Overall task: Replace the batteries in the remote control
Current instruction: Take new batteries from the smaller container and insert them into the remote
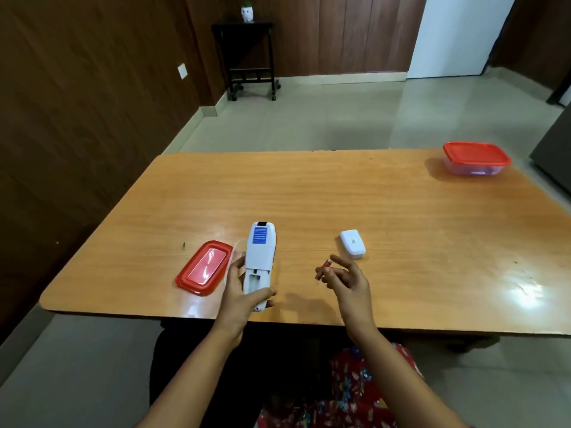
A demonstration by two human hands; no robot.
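On the orange wooden surface, your left hand wraps its fingers around the long white plastic remote control, back up, battery bay open. It looks light, rigid and smooth; grip its sides. Right of the remote, your right hand pinches a small red battery, probably slippery. Beyond lies the white battery cover.
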